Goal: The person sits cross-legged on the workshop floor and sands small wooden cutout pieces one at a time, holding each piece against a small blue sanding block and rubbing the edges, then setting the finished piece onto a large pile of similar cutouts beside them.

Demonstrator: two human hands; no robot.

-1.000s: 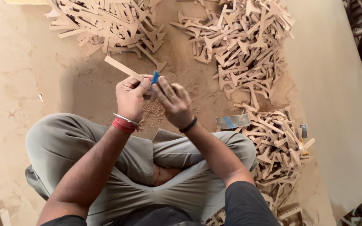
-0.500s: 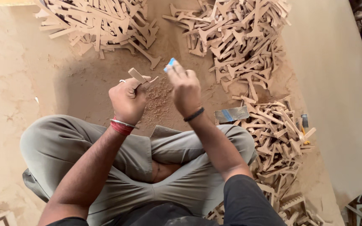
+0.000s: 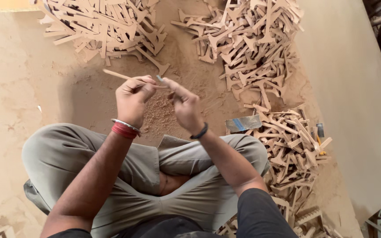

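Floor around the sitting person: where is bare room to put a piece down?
Bare sandy floor lies on the left hand side, below the top-left wood pile. The sawdust patch before the knees is partly free. Crowded: the top-middle pile and the pile by the right knee.

Bare floor [image 3: 18, 101] lies open left; wood piles [image 3: 248, 39] crowd right.

Single head cam, looking steeply down, close over lap & sandy floor [image 3: 31, 88].
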